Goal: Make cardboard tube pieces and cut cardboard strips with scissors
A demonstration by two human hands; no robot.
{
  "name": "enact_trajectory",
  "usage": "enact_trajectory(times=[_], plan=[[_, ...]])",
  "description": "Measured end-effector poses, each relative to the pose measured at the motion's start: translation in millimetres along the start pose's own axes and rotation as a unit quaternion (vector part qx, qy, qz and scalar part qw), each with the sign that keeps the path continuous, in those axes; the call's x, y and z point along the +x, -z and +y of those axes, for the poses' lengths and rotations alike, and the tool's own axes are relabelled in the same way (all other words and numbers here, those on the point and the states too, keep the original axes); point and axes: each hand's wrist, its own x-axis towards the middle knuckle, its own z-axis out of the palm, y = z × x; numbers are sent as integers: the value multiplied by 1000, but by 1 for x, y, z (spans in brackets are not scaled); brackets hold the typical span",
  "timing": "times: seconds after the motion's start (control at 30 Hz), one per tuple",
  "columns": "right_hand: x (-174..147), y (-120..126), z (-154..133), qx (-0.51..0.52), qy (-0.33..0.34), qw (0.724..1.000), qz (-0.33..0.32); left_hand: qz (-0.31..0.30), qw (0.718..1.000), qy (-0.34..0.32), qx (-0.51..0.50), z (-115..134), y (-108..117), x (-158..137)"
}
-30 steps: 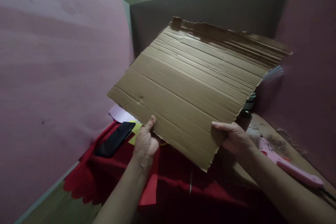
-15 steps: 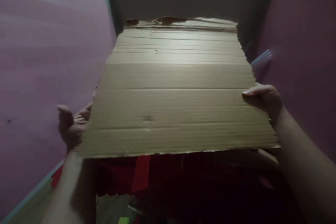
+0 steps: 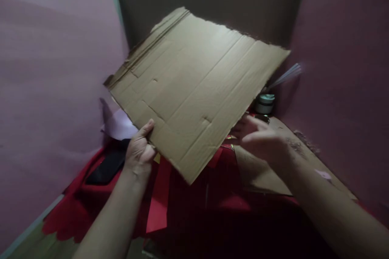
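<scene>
A large torn-edged sheet of brown cardboard (image 3: 194, 85) is held up in front of me, turned so that one corner points down toward me. My left hand (image 3: 142, 145) grips its lower left edge, thumb on the near face and the other fingers hidden behind. My right hand (image 3: 261, 135) is beside the lower right edge with its fingers stretched out; some fingertips pass close to or behind the edge, and I cannot tell whether they touch it. Creases and small dents run across the sheet.
Below is a table with a red cloth (image 3: 100, 198). On it lie a dark flat object (image 3: 106, 168) at left, another cardboard piece (image 3: 261, 174) at right and a red strip (image 3: 159, 202). A lidded container (image 3: 265, 104) stands near the right wall. Pink walls rise on both sides.
The cardboard has rotated from level to corner-down. My right hand has let go of its right edge and opened; my left hand, open before, now grips the sheet.
</scene>
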Motion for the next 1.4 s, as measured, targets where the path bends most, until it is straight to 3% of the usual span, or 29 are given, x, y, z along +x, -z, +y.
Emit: enact_trajectory(times=[0.07, 0.1, 0.2, 0.3, 0.4, 0.47, 0.5, 0.53, 0.6, 0.67, 0.93, 1.0, 1.07, 1.2, 1.4], plan=[[-3, -13, 27, -9, -51, 993, -109, -4, 1000, 0, -23, -15, -12, 2], [-3, -19, 39, -6, -37, 994, -104, -9, 999, 11, -32, -21, -17, 2], [0, -36, 57, 6, 25, 1000, -1, -43, 998, 50, -26, -36, -27, 3], [9, -39, 50, 46, 36, 993, 102, -144, 988, 37, 47, -40, -28, 4], [18, -29, 31, 56, 31, 986, 152, -256, 944, -10, 207, -28, -15, 9], [23, -18, 20, 60, 29, 985, 161, -248, 900, -56, 355, -17, 0, 16], [25, -12, 16, 62, 25, 985, 160, -227, 864, -103, 436, -12, 8, 19], [26, -7, 14, 63, 22, 985, 158, -209, 806, -142, 535, -9, 16, 23], [28, 2, 13, 67, 21, 986, 151, -191, 641, -181, 722, -6, 30, 30], [29, 7, 16, 69, 25, 986, 148, -188, 556, -187, 788, -8, 39, 33], [23, 16, 22, 79, 35, 980, 177, -104, 430, -162, 882, 1, 53, 1], [21, 18, 22, 77, 34, 979, 188, -109, 398, -153, 898, 3, 60, -12], [20, 19, 22, 76, 32, 977, 196, -140, 385, -160, 898, 0, 69, -24], [18, 20, 23, 81, 28, 976, 201, -181, 395, -208, 876, -11, 79, -40], [17, 23, 23, 75, 20, 977, 199, -183, 417, -219, 863, -18, 63, -27]])
